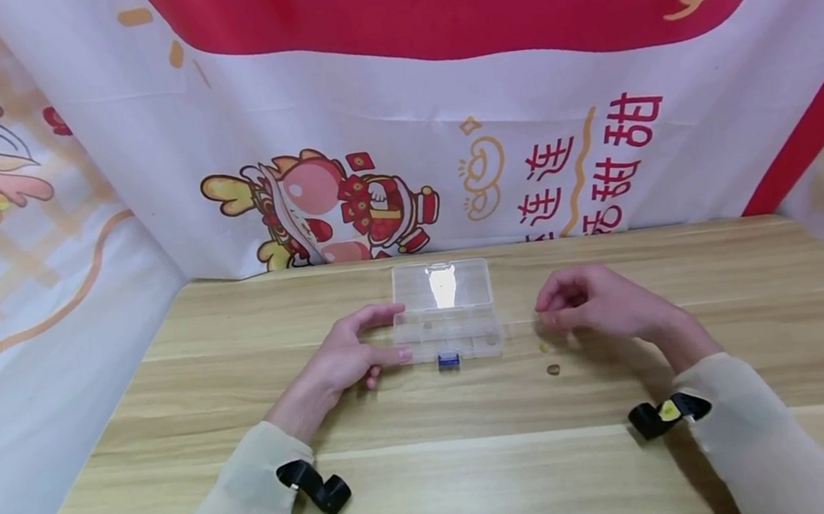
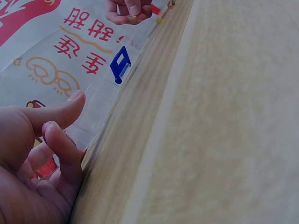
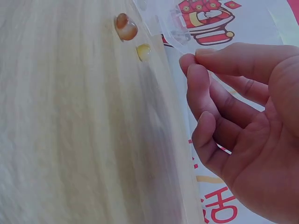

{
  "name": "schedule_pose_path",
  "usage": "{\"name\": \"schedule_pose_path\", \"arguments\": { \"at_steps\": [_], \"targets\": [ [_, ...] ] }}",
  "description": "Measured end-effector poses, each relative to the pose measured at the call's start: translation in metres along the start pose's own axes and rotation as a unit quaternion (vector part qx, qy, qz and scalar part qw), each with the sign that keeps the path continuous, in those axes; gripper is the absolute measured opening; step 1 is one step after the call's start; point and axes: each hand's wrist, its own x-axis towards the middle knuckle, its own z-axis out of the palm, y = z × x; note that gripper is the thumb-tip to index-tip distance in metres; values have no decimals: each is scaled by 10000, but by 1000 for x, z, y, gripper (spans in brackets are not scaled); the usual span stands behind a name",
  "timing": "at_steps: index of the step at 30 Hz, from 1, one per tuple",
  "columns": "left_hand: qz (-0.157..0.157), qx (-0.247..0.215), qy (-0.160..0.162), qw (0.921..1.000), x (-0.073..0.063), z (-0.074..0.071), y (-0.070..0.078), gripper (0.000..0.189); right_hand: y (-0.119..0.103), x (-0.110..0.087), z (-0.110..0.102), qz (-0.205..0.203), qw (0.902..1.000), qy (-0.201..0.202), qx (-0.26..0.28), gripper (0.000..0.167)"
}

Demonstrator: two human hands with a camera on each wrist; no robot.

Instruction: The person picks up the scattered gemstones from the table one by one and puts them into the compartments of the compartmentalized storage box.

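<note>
A clear plastic compartment box [image 1: 448, 349] lies with its lid [image 1: 415, 286] raised and its blue latch [image 1: 449, 360] facing me. My left hand [image 1: 350, 351] holds the box's left end, thumb at the front corner and index finger near the hinge. To the right of the box, my right hand [image 1: 598, 304] pinches a small pale stone [image 2: 132, 17] between thumb and fingertips, mostly hidden by them. Below that hand a yellow stone [image 3: 144, 52] and a brown, glossy stone [image 3: 126, 28] lie on the wood-grain table. Small bits [image 1: 492, 339] show inside the box.
A printed white and red cloth [image 1: 380, 93] hangs behind the table and along its sides. The wood-grain tabletop [image 1: 464, 469] stretches in front of the box. Each sleeve carries a black wrist camera [image 1: 315, 486].
</note>
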Motion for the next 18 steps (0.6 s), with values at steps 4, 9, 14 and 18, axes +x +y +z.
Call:
{"name": "schedule_pose_path", "arguments": {
  "at_steps": [4, 9, 14, 18],
  "targets": [
    [-6, -2, 5, 10000, 0, 0, 0, 68, -2, 2, 4, -44, 9999, 91, -54, 16],
    [-3, -10, -9, 10000, 1, 0, -1, 67, -6, 4, 9, -163, 9996, 204, 78, 21],
    [35, -5, -20, 10000, 1, -1, -1, 67, -9, 4, 13, -235, 9988, 384, 165, 22],
    [15, -13, -37, 10000, 0, -1, -1, 67, -12, 5, 17, -187, 9979, 607, 112, 15]
  ]
}}
